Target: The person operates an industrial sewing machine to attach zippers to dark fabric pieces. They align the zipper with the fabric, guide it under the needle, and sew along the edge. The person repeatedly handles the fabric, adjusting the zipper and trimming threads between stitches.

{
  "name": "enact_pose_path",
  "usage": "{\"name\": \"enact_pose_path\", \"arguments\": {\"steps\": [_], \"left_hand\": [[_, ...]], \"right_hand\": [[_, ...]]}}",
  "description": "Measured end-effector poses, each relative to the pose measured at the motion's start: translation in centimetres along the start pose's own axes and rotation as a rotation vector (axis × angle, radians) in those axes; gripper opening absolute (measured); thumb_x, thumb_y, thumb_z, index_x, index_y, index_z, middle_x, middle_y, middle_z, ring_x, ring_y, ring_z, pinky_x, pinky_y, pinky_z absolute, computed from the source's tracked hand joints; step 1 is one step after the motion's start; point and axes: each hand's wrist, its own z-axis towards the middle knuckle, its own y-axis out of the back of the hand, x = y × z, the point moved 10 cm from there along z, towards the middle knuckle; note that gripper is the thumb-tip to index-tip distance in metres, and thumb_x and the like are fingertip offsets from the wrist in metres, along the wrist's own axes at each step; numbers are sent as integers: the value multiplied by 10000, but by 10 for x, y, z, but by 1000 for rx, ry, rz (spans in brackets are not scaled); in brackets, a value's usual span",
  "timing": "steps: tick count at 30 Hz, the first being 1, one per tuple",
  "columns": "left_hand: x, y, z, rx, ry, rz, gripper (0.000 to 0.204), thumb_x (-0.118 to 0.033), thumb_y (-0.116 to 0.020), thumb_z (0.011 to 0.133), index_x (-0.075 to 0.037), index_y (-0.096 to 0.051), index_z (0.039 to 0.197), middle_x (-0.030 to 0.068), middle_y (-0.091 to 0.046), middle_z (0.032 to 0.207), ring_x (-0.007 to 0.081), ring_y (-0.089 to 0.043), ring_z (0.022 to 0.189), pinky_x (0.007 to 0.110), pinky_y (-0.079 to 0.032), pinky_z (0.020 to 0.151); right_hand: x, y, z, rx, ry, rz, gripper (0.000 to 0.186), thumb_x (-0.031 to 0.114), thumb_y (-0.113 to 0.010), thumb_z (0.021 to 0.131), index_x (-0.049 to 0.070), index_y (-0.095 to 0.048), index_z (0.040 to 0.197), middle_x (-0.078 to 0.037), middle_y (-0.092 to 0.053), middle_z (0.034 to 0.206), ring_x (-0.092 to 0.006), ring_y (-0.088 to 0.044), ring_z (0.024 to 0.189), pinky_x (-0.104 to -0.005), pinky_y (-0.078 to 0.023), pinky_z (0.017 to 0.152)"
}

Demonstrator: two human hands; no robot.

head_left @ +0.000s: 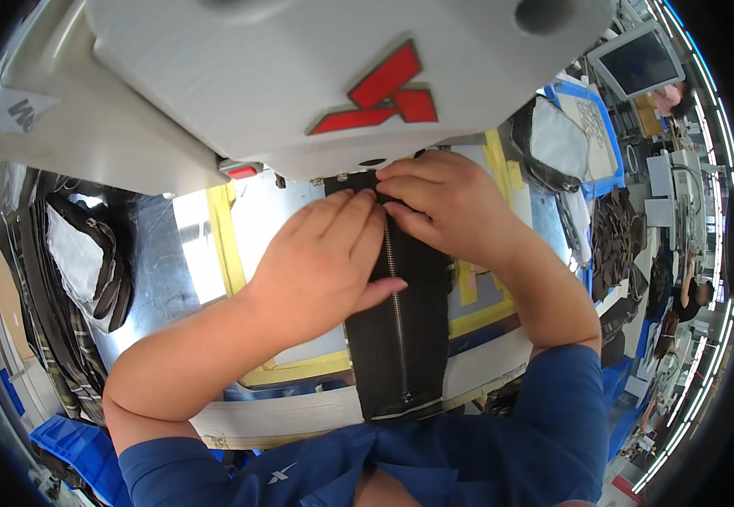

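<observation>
A long black fabric panel [423,338] with a metal zipper [399,346] down its middle lies lengthwise in front of me. Its far end reaches beneath the big light-grey machine head [240,93]. My left hand [320,262] rests flat on the panel's left side, fingers stretched forward and thumb across the zipper. At the far end, my right hand [447,198] has its thumb and fingers closed on the fabric close to the machine. The spot where the machine meets the cloth is hidden by the head and my fingers. A zipper pull [408,396] sits at the near end.
Yellow tape [227,245] marks the metal work surface. Dark pieces with white panels [79,258] are stacked at left, and a similar piece [553,139] lies at right near a blue tray [608,135]. A screen [637,63] stands far right; a blue bin [79,452] is lower left.
</observation>
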Motion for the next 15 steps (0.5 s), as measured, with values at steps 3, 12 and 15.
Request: {"name": "enact_pose_path", "arguments": {"steps": [3,12,15], "left_hand": [[7,-9,1,66,16,25,714,-423,-844,834,60,-661,1327,213,-658,1377,379,-637,1241,470,-526,1068],[3,-10,3,158,22,145,686,-432,-829,853,27,-674,1338,134,-631,1463,332,-589,1226,451,-480,1017],[4,-10,3,160,24,148,687,-439,-831,855,23,-675,1339,130,-635,1466,329,-591,1207,448,-480,1014]], "right_hand": [[6,1,-2,-34,65,-57,169,157,-790,881,60,-771,1018,-60,-776,1145,-285,-741,1023,-425,-602,910],[7,-1,-8,64,74,-109,166,155,-722,930,60,-790,1047,-51,-793,1135,-266,-765,932,-401,-616,773],[7,4,-11,105,36,-50,211,179,-696,966,54,-803,1097,-53,-806,1188,-267,-777,939,-408,-620,769]]}}
